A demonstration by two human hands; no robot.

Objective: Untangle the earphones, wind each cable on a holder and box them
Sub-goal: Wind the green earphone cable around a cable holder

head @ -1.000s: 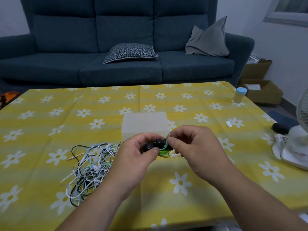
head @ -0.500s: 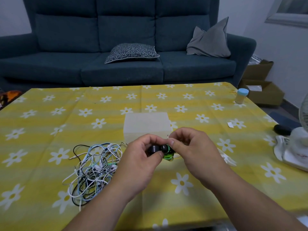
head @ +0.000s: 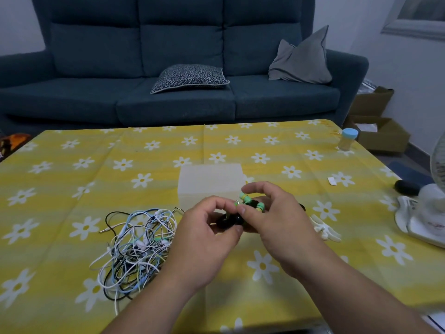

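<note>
1. Both hands meet over the table. The left hand (head: 204, 237) curls its thumb and fingers in a pinch on the black end of a small black and green bundle (head: 237, 216).
2. The right hand (head: 277, 225) grips the green end of that bundle with its thumb and bent fingers, while its forefinger arches over the top. I cannot tell from here whether the bundle is earphone, holder or both.
3. The bundle sits between the two sets of fingertips, lifted off the tablecloth (head: 277, 297).
4. Just beyond the fingers stands a frosted white box (head: 212, 182), lid shut.
5. Left of the fingers, beside the left wrist, lies the tangle of earphone cables (head: 137, 247): white, pale blue and black strands knotted into one heap, with a plug poking out on its left side.
6. Right of the fingers, just past the right hand, a white holder (head: 325, 229) lies flat on the yellow daisy cloth.
7. Farther right, a white fan (head: 428, 208) stands at the table edge, and well beyond it a small jar with a blue lid (head: 348, 141) stands near the far corner.
8. Behind the table runs a dark blue sofa (head: 96, 97) with a patterned cushion (head: 190, 77) and a grey cushion (head: 303, 61).
</note>
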